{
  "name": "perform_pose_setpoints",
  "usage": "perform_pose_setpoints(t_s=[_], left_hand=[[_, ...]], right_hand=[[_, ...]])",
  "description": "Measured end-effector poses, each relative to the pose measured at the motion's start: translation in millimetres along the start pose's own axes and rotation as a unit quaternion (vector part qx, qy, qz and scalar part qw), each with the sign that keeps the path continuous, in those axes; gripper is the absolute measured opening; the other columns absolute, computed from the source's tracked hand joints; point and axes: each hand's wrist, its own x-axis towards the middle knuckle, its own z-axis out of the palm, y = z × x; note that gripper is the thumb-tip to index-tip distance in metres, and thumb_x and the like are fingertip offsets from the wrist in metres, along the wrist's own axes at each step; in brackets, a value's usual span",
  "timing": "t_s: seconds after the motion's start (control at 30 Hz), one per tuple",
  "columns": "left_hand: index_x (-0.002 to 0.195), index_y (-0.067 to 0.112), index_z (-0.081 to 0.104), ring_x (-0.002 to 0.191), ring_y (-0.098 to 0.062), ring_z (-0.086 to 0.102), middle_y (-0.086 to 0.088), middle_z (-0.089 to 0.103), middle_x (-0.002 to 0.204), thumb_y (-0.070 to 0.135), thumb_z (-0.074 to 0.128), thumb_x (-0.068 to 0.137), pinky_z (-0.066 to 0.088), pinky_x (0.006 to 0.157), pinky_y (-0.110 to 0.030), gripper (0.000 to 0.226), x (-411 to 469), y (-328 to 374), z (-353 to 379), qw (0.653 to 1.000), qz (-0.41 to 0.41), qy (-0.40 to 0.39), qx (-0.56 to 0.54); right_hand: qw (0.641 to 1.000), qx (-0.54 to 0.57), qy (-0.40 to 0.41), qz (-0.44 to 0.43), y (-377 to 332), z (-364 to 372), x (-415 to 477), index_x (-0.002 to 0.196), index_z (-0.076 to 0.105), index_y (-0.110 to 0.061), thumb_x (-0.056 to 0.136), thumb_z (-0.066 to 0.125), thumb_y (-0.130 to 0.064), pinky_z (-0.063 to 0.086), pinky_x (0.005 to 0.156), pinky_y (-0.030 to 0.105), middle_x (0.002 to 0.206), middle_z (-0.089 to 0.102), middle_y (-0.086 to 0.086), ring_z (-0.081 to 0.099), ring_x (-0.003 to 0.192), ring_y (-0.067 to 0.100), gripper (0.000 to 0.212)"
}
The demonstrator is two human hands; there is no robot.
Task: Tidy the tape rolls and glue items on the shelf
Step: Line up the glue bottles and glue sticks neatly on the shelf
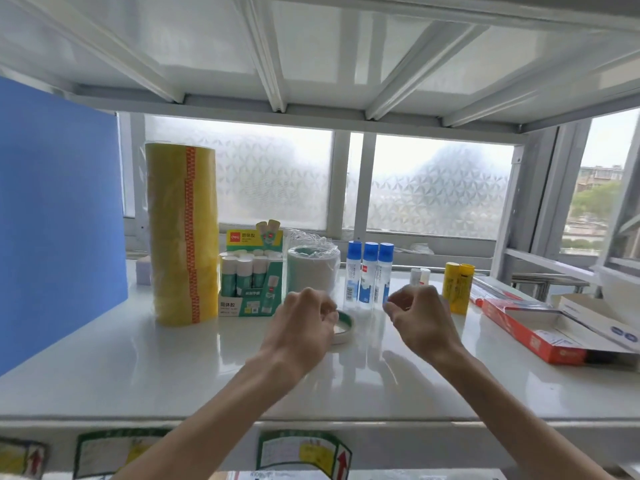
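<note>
We hold both hands loosely curled and empty; left hand [304,323] grips the flat tape roll [343,328] by its rim.

Frosted window [440,188] daylight behind white shelf [138,368].

White shelf [138,368] stock, left to right: tall yellow tape stack [182,233] upright; glue-stick display box [250,275]; wrapped white tape stack [311,268]; flat white tape roll [343,328]; three blue-capped glue bottles [369,275]; two yellow glue bottles [458,287], all standing.

Tape stack [182,233] left of glue box [250,282].
</note>
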Motion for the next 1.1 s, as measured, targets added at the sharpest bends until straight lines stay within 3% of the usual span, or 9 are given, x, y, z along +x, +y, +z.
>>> perform_pose_setpoints(t_s=[0.13, 0.2, 0.3, 0.4, 0.63, 0.73, 0.83, 1.0, 1.1], left_hand=[[0.114, 0.005, 0.069, 0.081, -0.012, 0.066, -0.009, 0.074, 0.101, 0.006, 0.071, 0.084, 0.04, 0.054, 0.0, 0.03, 40, 14, 8, 0.999, -0.01, 0.024, -0.032], [0.122, 0.002, 0.062, 0.091, -0.019, 0.066, -0.014, 0.069, 0.11, 0.0, 0.073, 0.082, 0.044, 0.057, -0.004, 0.042, 67, 25, 11, 0.999, 0.015, 0.023, -0.022], [0.133, 0.007, 0.052, 0.106, -0.025, 0.063, -0.015, 0.064, 0.122, 0.008, 0.077, 0.08, 0.049, 0.082, -0.02, 0.059, 109, 45, 9, 0.997, 0.077, -0.007, 0.025], [0.137, 0.017, 0.049, 0.11, -0.026, 0.061, -0.009, 0.059, 0.132, 0.019, 0.079, 0.079, 0.048, 0.087, -0.033, 0.065, 144, 59, 8, 0.987, 0.102, -0.078, 0.101], [0.117, 0.018, 0.063, 0.086, -0.021, 0.062, -0.003, 0.063, 0.113, 0.038, 0.082, 0.074, 0.046, 0.064, -0.029, 0.051, 172, 65, 25, 0.948, 0.077, -0.202, 0.236], [0.122, 0.015, 0.058, 0.088, -0.023, 0.061, -0.005, 0.06, 0.114, 0.034, 0.082, 0.074, 0.051, 0.077, -0.033, 0.057, 173, 60, 29, 0.951, 0.069, -0.198, 0.228], [0.117, 0.011, 0.062, 0.085, -0.022, 0.06, -0.004, 0.058, 0.109, 0.031, 0.085, 0.071, 0.048, 0.072, -0.03, 0.055, 175, 61, 25, 0.952, 0.066, -0.206, 0.219], [0.107, 0.009, 0.065, 0.074, -0.017, 0.059, -0.003, 0.058, 0.097, 0.022, 0.087, 0.068, 0.046, 0.065, -0.027, 0.047, 178, 60, 26, 0.959, 0.066, -0.195, 0.193], [0.104, 0.009, 0.065, 0.076, -0.018, 0.063, -0.004, 0.063, 0.097, 0.018, 0.086, 0.071, 0.055, 0.077, -0.033, 0.04, 180, 59, 34, 0.964, 0.065, -0.182, 0.18]], right_hand=[[0.996, -0.012, -0.004, 0.083, 6, -2, 28, 0.098, 0.069, 0.007, 0.081, 0.073, -0.019, 0.055, 0.082, 0.043, 0.094, 0.073, 0.022, 0.067, 0.092, 0.034, 0.031], [0.995, -0.017, -0.011, 0.098, 3, 3, 37, 0.086, 0.067, 0.008, 0.079, 0.073, -0.017, 0.052, 0.075, 0.042, 0.088, 0.07, 0.024, 0.065, 0.089, 0.038, 0.027], [0.993, -0.048, -0.034, 0.101, 3, 14, 47, 0.055, 0.045, -0.012, 0.075, 0.073, -0.021, 0.036, 0.06, 0.033, 0.062, 0.048, 0.009, 0.048, 0.07, 0.028, 0.036], [0.992, -0.07, -0.034, 0.098, 9, 26, 52, 0.056, 0.033, -0.018, 0.076, 0.07, -0.024, 0.031, 0.064, 0.031, 0.064, 0.041, 0.005, 0.043, 0.07, 0.024, 0.043], [0.995, -0.053, 0.011, 0.08, 25, 44, 58, 0.093, 0.065, -0.007, 0.081, 0.074, -0.024, 0.031, 0.053, 0.023, 0.087, 0.06, 0.01, 0.042, 0.066, 0.016, 0.022], [0.997, -0.042, 0.022, 0.066, 27, 47, 61, 0.095, 0.069, -0.004, 0.079, 0.076, -0.019, 0.04, 0.06, 0.025, 0.095, 0.069, 0.013, 0.05, 0.069, 0.018, 0.023], [0.997, -0.033, 0.012, 0.063, 29, 50, 62, 0.09, 0.068, -0.004, 0.08, 0.076, -0.015, 0.05, 0.06, 0.027, 0.093, 0.07, 0.013, 0.063, 0.073, 0.023, 0.017], [0.997, -0.035, 0.013, 0.066, 28, 50, 62, 0.088, 0.067, -0.003, 0.079, 0.076, -0.012, 0.049, 0.059, 0.028, 0.088, 0.069, 0.013, 0.064, 0.074, 0.025, 0.016], [0.997, -0.035, 0.011, 0.074, 28, 48, 62, 0.088, 0.067, -0.004, 0.078, 0.074, -0.011, 0.043, 0.052, 0.025, 0.088, 0.068, 0.013, 0.063, 0.073, 0.025, 0.014]])
